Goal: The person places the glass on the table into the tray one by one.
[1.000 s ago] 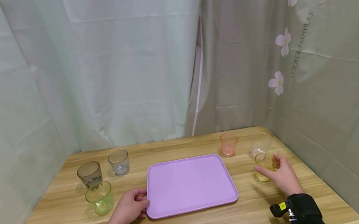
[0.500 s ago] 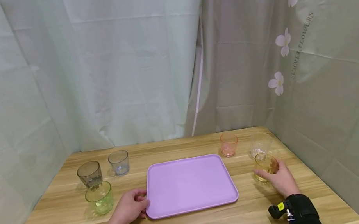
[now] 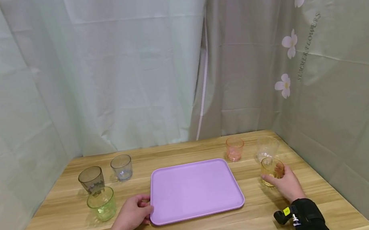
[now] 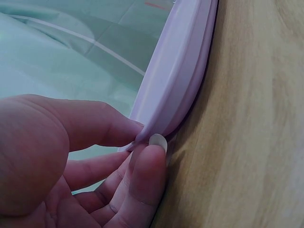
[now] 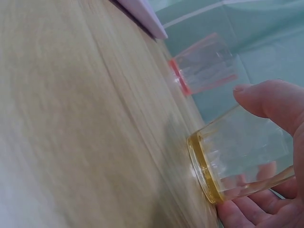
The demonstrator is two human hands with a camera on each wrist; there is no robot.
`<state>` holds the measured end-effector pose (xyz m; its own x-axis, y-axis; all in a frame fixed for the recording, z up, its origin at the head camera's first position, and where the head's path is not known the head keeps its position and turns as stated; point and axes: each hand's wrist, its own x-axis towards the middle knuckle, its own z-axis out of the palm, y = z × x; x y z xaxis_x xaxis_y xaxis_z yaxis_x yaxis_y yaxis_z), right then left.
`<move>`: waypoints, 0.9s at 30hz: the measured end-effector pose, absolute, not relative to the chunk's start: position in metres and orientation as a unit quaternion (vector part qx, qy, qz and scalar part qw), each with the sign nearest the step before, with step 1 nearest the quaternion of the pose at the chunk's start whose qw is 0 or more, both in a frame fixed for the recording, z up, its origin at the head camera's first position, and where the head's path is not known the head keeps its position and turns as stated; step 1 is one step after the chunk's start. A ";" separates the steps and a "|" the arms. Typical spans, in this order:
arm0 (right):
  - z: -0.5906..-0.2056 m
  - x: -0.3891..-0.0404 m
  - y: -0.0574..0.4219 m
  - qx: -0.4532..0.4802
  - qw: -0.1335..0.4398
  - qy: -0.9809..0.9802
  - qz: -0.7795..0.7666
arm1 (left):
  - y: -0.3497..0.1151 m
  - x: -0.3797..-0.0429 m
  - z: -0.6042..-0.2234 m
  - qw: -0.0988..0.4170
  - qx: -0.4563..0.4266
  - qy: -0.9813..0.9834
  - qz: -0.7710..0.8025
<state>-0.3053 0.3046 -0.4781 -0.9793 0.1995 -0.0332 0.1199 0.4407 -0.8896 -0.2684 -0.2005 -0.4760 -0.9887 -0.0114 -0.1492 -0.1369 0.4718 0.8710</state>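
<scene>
My left hand [image 3: 134, 212] pinches the left edge of a lilac tray [image 3: 194, 190] that lies on the wooden table. In the left wrist view the thumb is on top of the tray's rim [image 4: 164, 104] and the fingertips come up under it. On the right, my right hand [image 3: 287, 184] holds a yellow glass [image 3: 269, 166] from the near side, thumb on its left and fingers round its right. The right wrist view shows this glass [image 5: 247, 152] upright, its thick amber base at the tabletop.
A clear glass [image 3: 266, 146] stands right behind the yellow one, a pink glass [image 3: 235, 149] farther back left. Left of the tray stand a green glass [image 3: 103, 206], a smoky grey one [image 3: 91, 178] and a bluish one [image 3: 122, 168]. Curtains [image 3: 134, 78] border the table.
My right hand has shifted slightly left and closed in around the yellow glass, which stays about where it was. The left hand and the tray look unmoved.
</scene>
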 end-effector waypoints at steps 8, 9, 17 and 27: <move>-0.479 -0.306 0.302 -0.087 0.045 -0.850 0.517 | -0.201 -0.266 -0.476 0.057 -0.044 0.853 0.516; -0.479 -0.306 0.302 -0.087 0.046 -0.851 0.517 | -0.201 -0.266 -0.476 0.058 -0.044 0.853 0.516; -0.478 -0.305 0.302 -0.090 0.045 -0.854 0.510 | -0.201 -0.266 -0.475 0.055 -0.040 0.855 0.514; -0.469 -0.304 0.301 -0.096 0.037 -0.858 0.504 | -0.201 -0.266 -0.474 0.059 -0.044 0.851 0.520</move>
<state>-0.3037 0.3015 -0.4693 -0.9790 0.2009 -0.0333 0.1270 0.4746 -0.8710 -0.2664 -0.2006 -0.4739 -0.9892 -0.0145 -0.1457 -0.1362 0.4563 0.8793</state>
